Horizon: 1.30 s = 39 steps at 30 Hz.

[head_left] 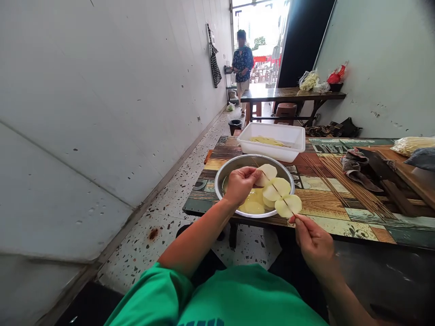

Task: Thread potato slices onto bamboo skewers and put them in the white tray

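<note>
Over a metal basin point(219, 181) I hold a thin skewer point(285, 202) threaded through three pale round potato slices point(277, 189). My right hand point(314, 237) is closed on its near end, close below the lowest slice. At the far end, my left hand point(240, 184) pinches the topmost potato slice point(267, 174) between thumb and fingers. Peeled potato slices point(253, 203) lie in the basin, seemingly in water. Behind it stands a white plastic tub point(295, 149) with skewered slices point(268, 141) inside.
Loose skewers point(356, 185) lie on the table to the right, beside a crumpled cloth glove point(353, 163) and a wooden board point(413, 174). A wall point(136, 90) runs along the left. A person point(242, 63) stands near the doorway, past a second table point(285, 93).
</note>
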### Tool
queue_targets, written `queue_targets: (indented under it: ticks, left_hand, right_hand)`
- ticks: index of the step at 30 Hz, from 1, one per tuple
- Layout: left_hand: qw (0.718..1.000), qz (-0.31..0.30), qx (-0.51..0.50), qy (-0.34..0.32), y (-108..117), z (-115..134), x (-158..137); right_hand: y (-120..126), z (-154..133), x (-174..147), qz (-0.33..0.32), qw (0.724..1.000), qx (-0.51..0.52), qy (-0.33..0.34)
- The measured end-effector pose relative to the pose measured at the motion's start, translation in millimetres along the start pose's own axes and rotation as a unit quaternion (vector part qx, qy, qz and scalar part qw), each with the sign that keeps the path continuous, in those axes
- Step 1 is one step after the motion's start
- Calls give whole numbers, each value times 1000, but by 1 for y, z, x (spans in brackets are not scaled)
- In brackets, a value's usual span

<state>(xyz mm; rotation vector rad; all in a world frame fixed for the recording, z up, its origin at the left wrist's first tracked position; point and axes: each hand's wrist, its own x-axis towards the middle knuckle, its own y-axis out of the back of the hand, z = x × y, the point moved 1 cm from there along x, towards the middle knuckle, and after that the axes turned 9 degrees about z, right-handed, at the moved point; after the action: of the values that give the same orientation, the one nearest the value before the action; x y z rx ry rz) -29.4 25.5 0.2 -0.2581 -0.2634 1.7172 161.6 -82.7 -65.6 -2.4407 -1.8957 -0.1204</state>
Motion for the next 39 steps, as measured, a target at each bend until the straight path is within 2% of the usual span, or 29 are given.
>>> queue_targets:
  ticks: [1,3,7,9,10,12,14,17,19,20,22,24,26,27,28,29,31,33,34,35,37,39]
  left_hand:
    - [1000,1,0,0,-1,-1,0]
    - [1000,4,-1,-5,-2,-3,0]
    - [999,6,11,-30,-1,-3,2]
    - [999,5,17,-43,1,-3,3]
    - [999,4,19,-45,1,-3,3]
    - [999,4,22,-36,1,-2,3]
    - [1000,18,21,-10,-1,-2,3]
    - [998,41,11,42,-3,0,3]
    - [996,44,10,71,-3,2,3]
    - [996,36,15,81,-1,5,5]
    - [994,-15,39,98,4,10,9]
    - [988,-85,79,100,11,16,14]
    - [981,-117,149,49,20,22,20]
    - [970,-126,207,4,23,23,21]
    - [948,-144,281,-42,25,23,22]
    - [911,-176,364,-80,26,21,22]
    - [802,-267,524,-106,25,13,19]
    - [689,-343,630,-102,21,1,14]
    - [647,-363,662,-106,19,-5,12]
    - [617,-373,683,-117,18,-10,10]
    - [594,-377,696,-143,16,-18,10]
    - [610,-379,679,-152,16,-21,12]
  right_hand:
    - [0,2,-1,14,1000,-8,6]
    - [0,3,-1,10,999,39,-31]
    - [2,-11,1,-86,969,165,-159]
    - [4,-17,2,-132,953,180,-206]
    - [4,-17,2,-143,955,163,-204]
    - [6,-12,3,-101,985,70,-117]
    - [6,-1,4,-8,999,-38,15]
    - [5,13,2,104,964,-153,188]
    - [4,15,1,127,937,-199,256]
    - [4,14,0,122,936,-204,261]
    - [7,7,0,80,970,-144,177]
    - [12,-1,1,24,999,-13,31]
    - [18,-8,2,6,990,116,-78]
    - [21,-11,3,15,981,162,-106]
    - [24,-13,4,26,974,190,-121]
    - [27,-14,4,38,969,207,-127]
    - [31,-14,2,42,965,220,-136]
    - [32,-14,0,33,964,221,-143]
    - [32,-14,-1,28,964,221,-145]
    - [32,-13,-2,24,964,219,-148]
    - [32,-13,-2,19,964,219,-151]
    - [33,-12,-2,19,964,218,-153]
